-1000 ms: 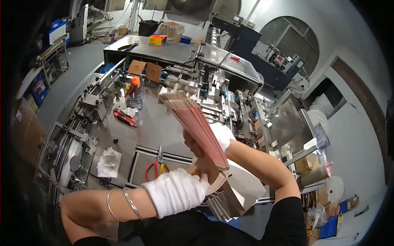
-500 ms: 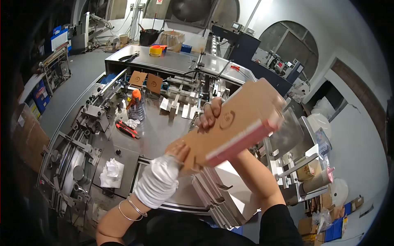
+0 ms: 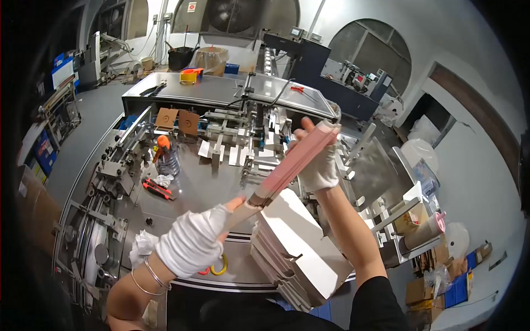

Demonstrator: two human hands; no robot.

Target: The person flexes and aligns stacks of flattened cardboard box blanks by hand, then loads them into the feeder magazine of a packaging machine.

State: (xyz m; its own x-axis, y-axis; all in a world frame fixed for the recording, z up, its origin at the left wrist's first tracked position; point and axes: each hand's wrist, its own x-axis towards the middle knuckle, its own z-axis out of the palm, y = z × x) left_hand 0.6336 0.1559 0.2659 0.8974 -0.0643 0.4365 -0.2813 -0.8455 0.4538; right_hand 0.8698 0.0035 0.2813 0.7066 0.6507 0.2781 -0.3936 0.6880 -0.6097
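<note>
Pink-edged bundle (image 3: pixel 295 161): flat cardboard pieces pressed together, held aloft and tilted, its near end above the far-left corner of the stack (image 3: pixel 293 234), its far end rising beyond it to the right. Whether bundle and stack touch, I cannot tell.

Left grip (image 3: pixel 215 225): mine, in a white covering with bare fingertips, closed about the bundle's near end, left of the stack. Right grip (image 3: pixel 319 165): also covered in white, holding the bundle's upper part from behind, beyond the stack; some of its fingers are hidden.

Hazards, in my judgement: loose pressure from either grip could let the inner pieces slide out lengthwise or fan apart. Uneven squeezing could bend the thin edges. A low swing of the near end could catch the stack's corner and skew its leaning layers.

Surroundings: red and yellow scissor handles (image 3: pixel 221 266) lie left of the stack, partly concealed by my left grip. On the metal surface (image 3: pixel 201 185), farther left and beyond the stack, lie a red-and-black cutter (image 3: pixel 158 189) and, past it, an orange-topped bottle (image 3: pixel 168 161), standing upright.
</note>
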